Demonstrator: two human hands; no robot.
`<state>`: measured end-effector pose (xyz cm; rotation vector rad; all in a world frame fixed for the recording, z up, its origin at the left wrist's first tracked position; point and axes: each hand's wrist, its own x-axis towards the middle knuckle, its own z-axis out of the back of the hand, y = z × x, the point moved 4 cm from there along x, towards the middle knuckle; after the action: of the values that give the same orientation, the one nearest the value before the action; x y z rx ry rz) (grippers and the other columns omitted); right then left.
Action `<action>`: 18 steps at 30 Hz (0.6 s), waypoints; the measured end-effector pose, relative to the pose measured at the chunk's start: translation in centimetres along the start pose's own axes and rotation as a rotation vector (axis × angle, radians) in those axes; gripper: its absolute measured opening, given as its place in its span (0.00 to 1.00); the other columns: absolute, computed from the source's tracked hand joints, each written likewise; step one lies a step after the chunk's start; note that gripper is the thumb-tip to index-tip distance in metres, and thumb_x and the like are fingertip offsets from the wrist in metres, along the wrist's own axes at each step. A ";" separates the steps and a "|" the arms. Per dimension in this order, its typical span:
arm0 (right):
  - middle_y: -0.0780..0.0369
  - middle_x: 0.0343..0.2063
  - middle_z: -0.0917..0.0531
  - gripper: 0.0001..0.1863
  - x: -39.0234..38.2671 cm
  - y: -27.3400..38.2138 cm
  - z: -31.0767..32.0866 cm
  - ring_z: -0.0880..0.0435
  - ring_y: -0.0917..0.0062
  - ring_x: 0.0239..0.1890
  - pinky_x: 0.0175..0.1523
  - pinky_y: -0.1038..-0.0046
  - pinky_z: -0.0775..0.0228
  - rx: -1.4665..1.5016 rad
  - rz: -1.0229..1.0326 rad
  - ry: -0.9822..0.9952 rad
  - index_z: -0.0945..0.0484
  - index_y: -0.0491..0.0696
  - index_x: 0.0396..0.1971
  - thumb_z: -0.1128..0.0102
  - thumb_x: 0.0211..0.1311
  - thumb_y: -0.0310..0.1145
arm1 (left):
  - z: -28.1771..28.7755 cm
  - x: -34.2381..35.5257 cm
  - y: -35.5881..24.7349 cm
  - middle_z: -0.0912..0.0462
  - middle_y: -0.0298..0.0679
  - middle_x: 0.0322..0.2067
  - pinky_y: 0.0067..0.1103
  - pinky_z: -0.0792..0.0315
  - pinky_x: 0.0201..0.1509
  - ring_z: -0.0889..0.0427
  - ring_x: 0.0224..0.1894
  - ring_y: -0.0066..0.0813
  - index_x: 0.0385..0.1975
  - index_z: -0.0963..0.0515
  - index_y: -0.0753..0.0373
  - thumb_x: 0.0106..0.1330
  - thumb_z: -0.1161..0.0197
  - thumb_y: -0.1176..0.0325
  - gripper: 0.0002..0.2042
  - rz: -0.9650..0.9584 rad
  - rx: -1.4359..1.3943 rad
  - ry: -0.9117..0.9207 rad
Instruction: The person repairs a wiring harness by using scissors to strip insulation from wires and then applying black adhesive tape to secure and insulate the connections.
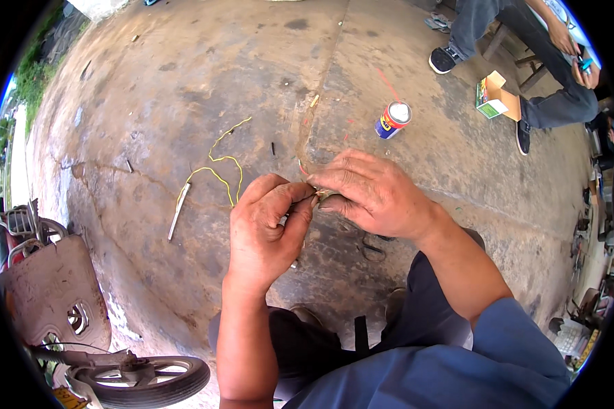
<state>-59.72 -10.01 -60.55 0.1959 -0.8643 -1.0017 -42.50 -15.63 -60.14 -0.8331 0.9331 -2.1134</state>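
Observation:
In front of my knees, my left hand is closed in a pinch, thumb against forefinger, on something small. My right hand meets it there, its fingertips and thumb closing on the same spot. A tiny golden glint shows between the fingertips; what it is I cannot make out. Left of my hands a thin yellow wire lies in loops on the concrete. One end of it meets a slim silver rod-shaped tool. A short black piece lies beyond my left hand.
A blue and red can stands beyond my right hand. Farther right, an opened small carton sits by the shoes of a seated person. A motorcycle's wheel is at lower left. A dark loop lies below my right hand.

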 end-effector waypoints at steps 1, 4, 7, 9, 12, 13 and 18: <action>0.58 0.33 0.16 0.15 -0.1 0.0 0.1 0.16 0.62 0.38 0.45 0.64 0.22 -0.077 0.057 -0.052 0.20 0.44 0.42 0.28 0.55 0.30 | -0.1 -0.1 0.0 0.20 0.39 0.28 0.31 0.25 0.35 0.20 0.31 0.39 0.36 0.15 0.62 0.56 0.29 0.78 0.08 -0.021 0.009 0.021; 0.62 0.25 0.20 0.10 -0.2 0.1 -0.1 0.20 0.71 0.29 0.35 0.67 0.26 -0.025 -0.152 0.060 0.21 0.44 0.36 0.31 0.64 0.34 | -0.1 0.2 -0.7 0.20 0.39 0.29 0.31 0.25 0.36 0.20 0.32 0.39 0.35 0.16 0.62 0.56 0.30 0.78 0.08 -0.192 0.157 0.001; 0.65 0.25 0.21 0.12 -0.7 -0.9 -0.8 0.22 0.77 0.29 0.35 0.71 0.28 0.557 -0.513 0.059 0.21 0.43 0.36 0.34 0.68 0.37 | -0.2 0.1 -1.5 0.20 0.39 0.28 0.27 0.26 0.33 0.21 0.29 0.36 0.34 0.15 0.64 0.55 0.30 0.81 0.08 -0.325 0.384 -0.034; 0.68 0.26 0.23 0.15 -1.6 -1.3 -1.8 0.25 0.83 0.29 0.34 0.76 0.30 1.141 -0.866 0.055 0.22 0.43 0.36 0.36 0.72 0.41 | -0.3 0.2 -1.3 0.20 0.38 0.28 0.26 0.26 0.32 0.21 0.29 0.34 0.34 0.15 0.64 0.56 0.30 0.81 0.08 -0.277 0.310 -0.048; 0.66 0.29 0.19 0.13 -1.4 -1.4 -2.1 0.21 0.79 0.32 0.38 0.77 0.27 1.110 -0.919 0.027 0.22 0.42 0.40 0.33 0.69 0.37 | 0.0 0.2 -0.6 0.20 0.38 0.28 0.24 0.26 0.31 0.20 0.28 0.30 0.35 0.15 0.64 0.57 0.30 0.81 0.07 -0.142 0.160 -0.043; 0.63 0.32 0.18 0.13 -0.3 -1.2 -0.5 0.19 0.75 0.34 0.40 0.75 0.26 0.541 -0.505 -0.033 0.22 0.43 0.41 0.30 0.65 0.35 | 0.0 0.2 -0.3 0.21 0.37 0.28 0.23 0.26 0.31 0.20 0.28 0.28 0.35 0.15 0.65 0.58 0.30 0.81 0.07 -0.055 0.075 -0.029; 0.58 0.29 0.17 0.12 -0.4 -0.3 0.0 0.18 0.69 0.31 0.36 0.67 0.26 -0.076 -0.006 -0.017 0.20 0.45 0.38 0.28 0.59 0.32 | -0.2 0.1 -0.2 0.21 0.37 0.28 0.22 0.27 0.31 0.20 0.28 0.26 0.35 0.15 0.65 0.59 0.29 0.80 0.07 -0.037 0.044 0.031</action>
<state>-60.03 -9.85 -60.92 0.1255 -0.8397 -1.0415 -42.79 -15.55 -60.03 -0.8034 0.8907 -2.1761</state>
